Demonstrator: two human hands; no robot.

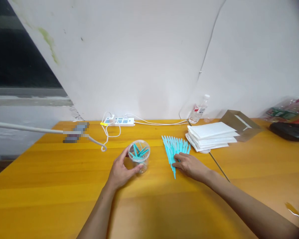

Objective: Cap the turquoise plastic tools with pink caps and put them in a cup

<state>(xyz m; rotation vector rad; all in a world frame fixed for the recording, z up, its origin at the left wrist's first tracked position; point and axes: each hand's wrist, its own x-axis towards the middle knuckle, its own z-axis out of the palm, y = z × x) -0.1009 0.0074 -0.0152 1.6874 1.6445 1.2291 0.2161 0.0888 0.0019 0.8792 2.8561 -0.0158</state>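
A clear round jar (pixel 142 166) stands on the wooden table with several teal sticks (pixel 137 151) inside it. My left hand (pixel 122 169) is wrapped round the jar's left side, thumb at its front. To the right, several flat teal sticks (pixel 173 149) lie fanned out on the table, their lower ends close together. My right hand (pixel 186 164) rests over the fan's lower right part, its fingers bent and pressed on the sticks; the fingertips are partly hidden, and whether they pinch a single stick is unclear.
White folded packs (pixel 211 132) are stacked right of the fan, near a brown cardboard box (pixel 241 126). A plastic bottle (pixel 198 111) and a power strip (pixel 124 121) with white cables stand along the wall. A black case (pixel 289 131) lies far right. A blurred object (pixel 76 132) is at left.
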